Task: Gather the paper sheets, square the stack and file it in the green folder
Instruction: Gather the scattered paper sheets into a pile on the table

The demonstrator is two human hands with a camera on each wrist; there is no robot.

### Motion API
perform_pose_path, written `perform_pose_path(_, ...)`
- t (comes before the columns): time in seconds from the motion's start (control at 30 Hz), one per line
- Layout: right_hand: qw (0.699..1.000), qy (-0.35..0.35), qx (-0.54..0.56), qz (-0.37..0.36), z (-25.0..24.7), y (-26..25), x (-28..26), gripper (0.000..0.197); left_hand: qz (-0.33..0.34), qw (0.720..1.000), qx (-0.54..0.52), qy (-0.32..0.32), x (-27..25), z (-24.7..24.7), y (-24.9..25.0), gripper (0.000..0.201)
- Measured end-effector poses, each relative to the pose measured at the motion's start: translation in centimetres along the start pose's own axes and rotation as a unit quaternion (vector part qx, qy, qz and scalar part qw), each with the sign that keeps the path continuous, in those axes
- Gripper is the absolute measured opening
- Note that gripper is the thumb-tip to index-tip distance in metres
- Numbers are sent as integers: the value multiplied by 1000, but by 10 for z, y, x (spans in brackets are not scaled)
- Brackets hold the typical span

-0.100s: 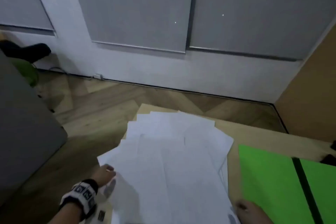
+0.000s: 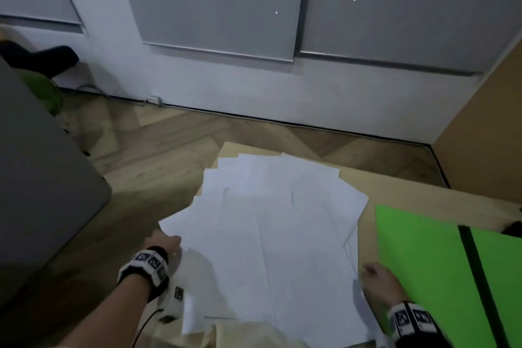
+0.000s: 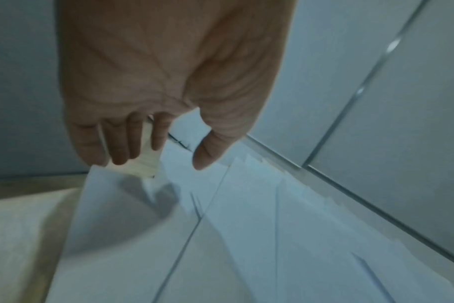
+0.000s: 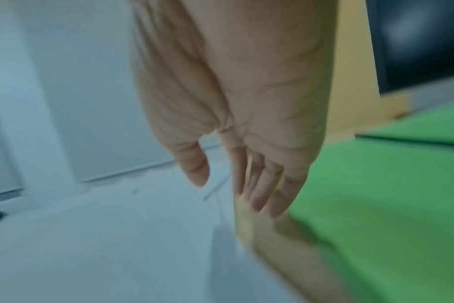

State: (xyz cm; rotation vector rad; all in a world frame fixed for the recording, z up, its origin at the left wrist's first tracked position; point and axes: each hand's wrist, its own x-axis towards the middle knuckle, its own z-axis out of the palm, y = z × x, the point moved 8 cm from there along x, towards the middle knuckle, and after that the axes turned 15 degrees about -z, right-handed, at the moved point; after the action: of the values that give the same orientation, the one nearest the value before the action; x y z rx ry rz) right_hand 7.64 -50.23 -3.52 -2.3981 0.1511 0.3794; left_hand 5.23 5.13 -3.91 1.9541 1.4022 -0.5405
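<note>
White paper sheets [image 2: 276, 234] lie in a messy fan on the wooden table [image 2: 409, 192], long sides running away from the person toward the wall. The left hand [image 2: 165, 243] is at the fan's left edge, fingers [image 3: 119, 143] straight and loose, thumb apart, gripping nothing. The right hand [image 2: 377, 277] is at the right edge, fingers [image 4: 262, 188] straight too, holding nothing. The green folder [image 2: 440, 268] lies flat just right of the sheets, with a dark band [image 2: 474, 277] across it. No words can be read on the sheets or folder.
</note>
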Motion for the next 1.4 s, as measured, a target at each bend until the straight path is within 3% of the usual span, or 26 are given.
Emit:
perform_pose_path(0.07,998,1,-5,57,5,-9,12,40,-16,1000,-26,-3,-8,-2,1,46)
perform_pose_path(0.2,994,21,6,110,27,-14,18,59,39,993,-110,20,-19,2,9,17)
perform_pose_path(0.37,978,93,122,139,49,-23,20,76,107,984,-128,57,-13,12,22,24)
perform_pose_path(0.57,980,112,140,92,42,-24,26,59,63,990,-127,18,8,17,21,25)
perform_pose_path(0.73,979,80,140,125,42,-11,23,47,45,985,-148,-77,31,41,25,66)
perform_pose_path(0.83,983,40,149,95,60,-28,26,51,77,977,-159,-123,2,54,43,58)
perform_pose_path(0.93,983,51,164,68,63,-46,29,63,82,976,-131,-153,-8,66,52,54)
perform_pose_path(1.07,969,87,212,89,52,-38,30,74,52,969,-144,-193,-6,62,52,51)
perform_pose_path(1.17,970,78,221,71,56,-50,34,73,66,971,-100,-208,-17,64,57,55)
perform_pose_path(1.27,966,28,236,98,74,-71,34,86,92,970,-59,-217,-35,75,67,46)
perform_pose_path(1.4,966,25,239,96,69,-76,32,64,104,968,-54,-223,-38,74,73,46)
